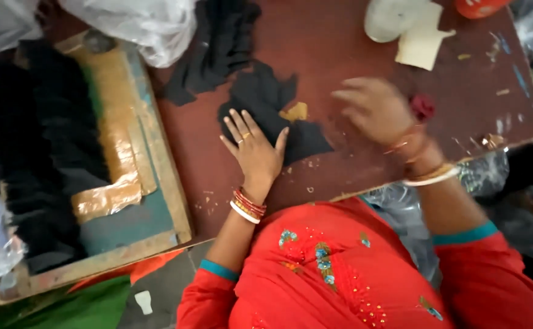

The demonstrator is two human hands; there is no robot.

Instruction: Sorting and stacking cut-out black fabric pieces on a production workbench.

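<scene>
Nearby, left hand (255,151), fingers spread, presses black cloth (266,100); blurred right hand (376,109) unclear; plastic bag (150,24) beyond.

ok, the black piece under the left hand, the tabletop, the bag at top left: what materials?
Black piece: looks like soft matte fabric; it lies limp with creased, irregular edges under the left hand.
Tabletop: seems a reddish-brown board, laminate or painted wood; dull, scuffed, with a pale worn edge.
Bag: thin translucent plastic film, crinkled and glossy.
</scene>
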